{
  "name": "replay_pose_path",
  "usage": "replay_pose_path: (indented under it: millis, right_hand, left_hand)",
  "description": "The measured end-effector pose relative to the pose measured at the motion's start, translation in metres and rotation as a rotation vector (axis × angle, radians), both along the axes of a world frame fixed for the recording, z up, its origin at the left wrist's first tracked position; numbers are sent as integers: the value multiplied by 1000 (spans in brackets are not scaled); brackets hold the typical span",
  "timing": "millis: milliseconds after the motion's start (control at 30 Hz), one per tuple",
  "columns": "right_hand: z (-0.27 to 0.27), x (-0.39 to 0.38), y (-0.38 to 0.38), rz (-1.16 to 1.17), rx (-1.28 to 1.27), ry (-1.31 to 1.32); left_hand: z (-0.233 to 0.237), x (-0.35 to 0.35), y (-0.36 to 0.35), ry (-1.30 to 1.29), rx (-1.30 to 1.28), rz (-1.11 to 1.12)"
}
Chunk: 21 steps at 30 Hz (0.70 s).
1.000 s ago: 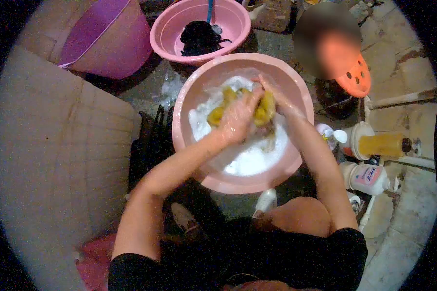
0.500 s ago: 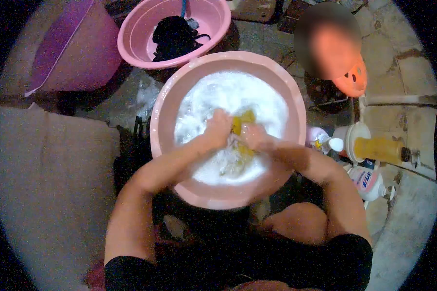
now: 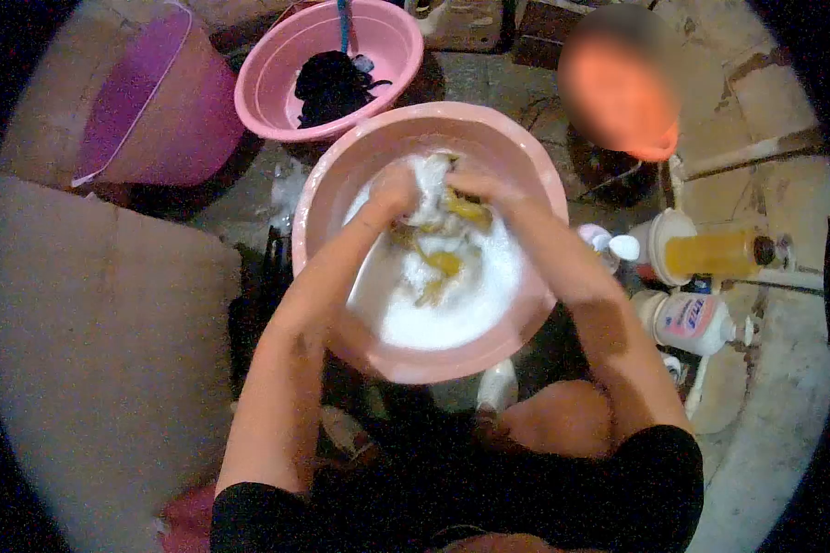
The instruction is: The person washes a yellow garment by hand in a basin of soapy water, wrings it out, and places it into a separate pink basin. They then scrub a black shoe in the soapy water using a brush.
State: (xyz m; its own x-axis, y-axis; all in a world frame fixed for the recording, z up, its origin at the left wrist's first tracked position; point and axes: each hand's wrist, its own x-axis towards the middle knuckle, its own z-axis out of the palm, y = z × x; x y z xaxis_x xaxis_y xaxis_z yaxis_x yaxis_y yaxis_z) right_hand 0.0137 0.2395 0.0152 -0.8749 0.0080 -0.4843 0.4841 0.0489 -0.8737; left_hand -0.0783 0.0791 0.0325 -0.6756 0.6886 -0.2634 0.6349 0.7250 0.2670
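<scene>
A wide pink basin [image 3: 424, 367] holds white suds [image 3: 443, 318] and a wet, yellowish cloth [image 3: 470, 214] bunched near its far side. My left hand [image 3: 397, 192] is closed on the left part of the cloth, its fingertips lost in foam. On the other side, my right hand [image 3: 475, 187] grips the yellow part, fingers bent over it and slightly blurred. Foam covers much of the cloth between the hands, and a loose yellow fold trails toward me in the suds.
Behind stands a smaller pink basin [image 3: 258, 88] with dark cloth [image 3: 327, 88] inside. A purple bucket [image 3: 171, 111] is at far left. Bottles stand at right: a yellow one [image 3: 715, 253] and a white labelled one [image 3: 696, 323]. A blurred orange object [image 3: 622, 97] lies upper right.
Both hands have moved away from me toward the basin's far side, taking the cloth along. They are somewhat further apart, and more foam lies on the cloth.
</scene>
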Motion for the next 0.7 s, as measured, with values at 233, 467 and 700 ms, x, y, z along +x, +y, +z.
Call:
replay_pose_path:
  millis: [233, 467, 700]
  right_hand:
    - [28, 46, -6, -536, -300, 196]
    - [3, 89, -92, -62, 953, 301]
    - [17, 60, -86, 779, 1114, 127]
  left_hand:
    - [57, 94, -56, 176, 394, -503]
    - [39, 98, -91, -169, 362, -96]
    - [2, 74, -60, -209, -25, -43]
